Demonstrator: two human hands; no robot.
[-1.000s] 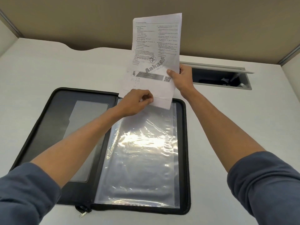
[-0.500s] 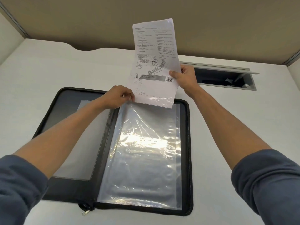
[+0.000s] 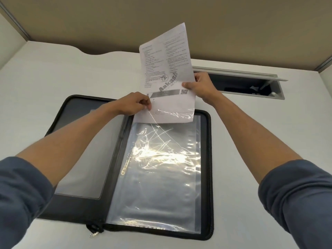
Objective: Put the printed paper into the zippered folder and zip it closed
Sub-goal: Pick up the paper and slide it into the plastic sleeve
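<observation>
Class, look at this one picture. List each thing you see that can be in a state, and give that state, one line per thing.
Zippered folder: unzipped, lying open flat on the desk.
Clear sleeve: top edge lifted open.
Printed paper: held upright, bottom edge entering the sleeve.
Left hand: pinching the sleeve's top edge.
Right hand: gripping the paper's right edge.
Zipper pull: at the folder's near edge.
Desk cable hatch: lid raised.

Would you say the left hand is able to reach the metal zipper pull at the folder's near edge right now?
Probably not yet: the left hand is pinching the clear plastic sleeve open; the metal zipper pull lies unobstructed.
</observation>
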